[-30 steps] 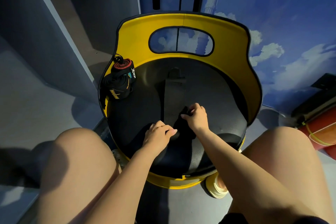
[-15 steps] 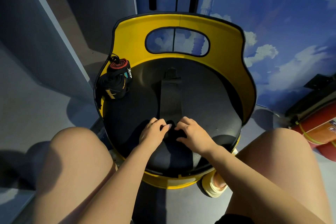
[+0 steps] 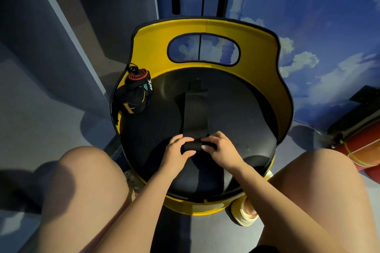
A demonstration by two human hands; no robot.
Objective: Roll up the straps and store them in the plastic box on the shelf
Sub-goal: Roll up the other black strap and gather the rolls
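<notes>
A black strap [image 3: 195, 112] lies flat along the middle of a round black seat [image 3: 236, 121], running away from me. Its near end is a small tight roll between my hands. My left hand [image 3: 177, 153] pinches the roll's left end with curled fingers. My right hand [image 3: 221, 150] pinches the right end. At the seat's back left, two rolled straps lean together: one red and black [image 3: 138, 75], one black with yellow print [image 3: 132, 101]. No plastic box or shelf is in view.
The seat has a yellow backrest [image 3: 205, 26] with an oval cut-out. My bare knees flank the seat's front. A grey panel [image 3: 51, 47] stands at left, a blue cloud-painted wall [image 3: 318, 26] behind, and a red object [image 3: 362, 150] lies at right.
Both hands came together at the strap's near end and the end now forms a small roll. The strap lies straighter on the seat.
</notes>
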